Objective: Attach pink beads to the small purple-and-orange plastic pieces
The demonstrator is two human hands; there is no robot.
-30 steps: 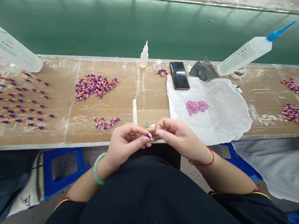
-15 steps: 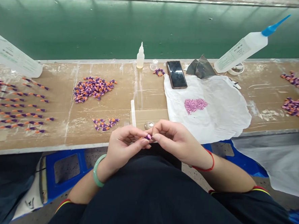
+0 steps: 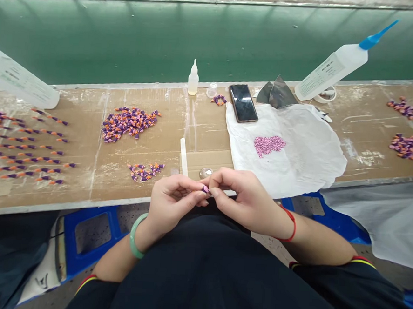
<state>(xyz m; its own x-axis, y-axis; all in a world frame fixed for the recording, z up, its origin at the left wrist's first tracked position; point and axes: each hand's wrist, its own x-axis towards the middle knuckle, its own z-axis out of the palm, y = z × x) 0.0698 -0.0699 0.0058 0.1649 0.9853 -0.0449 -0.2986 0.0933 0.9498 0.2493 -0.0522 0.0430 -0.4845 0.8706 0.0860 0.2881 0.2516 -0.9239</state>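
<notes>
My left hand (image 3: 173, 201), with a green bangle on its wrist, pinches a small purple, pink and orange piece (image 3: 205, 189) between thumb and fingertips. Against the pink side of that piece, my right hand (image 3: 244, 196) holds thumb and forefinger pressed together; whatever is between them is too small to make out. A small round clear dish (image 3: 206, 173) lies just beyond the fingertips. Left of the hands is a small group of similar purple and orange pieces (image 3: 145, 171). Tiny pink pieces (image 3: 269, 145) lie heaped on a white cloth (image 3: 296, 169) to the right.
A larger pile of purple-orange pieces (image 3: 129, 123) lies behind, with rows of them (image 3: 28, 155) at left. A dropper bottle (image 3: 193, 79), a phone (image 3: 243, 103), a blue-tipped bottle (image 3: 332, 71) and another large bottle (image 3: 20, 80) stand along the back. Blue stools (image 3: 89, 236) are below the table.
Both hands stay at nearly the same spot, fingertips together at the small piece. The right fingers have shifted very slightly; the view has moved a little.
</notes>
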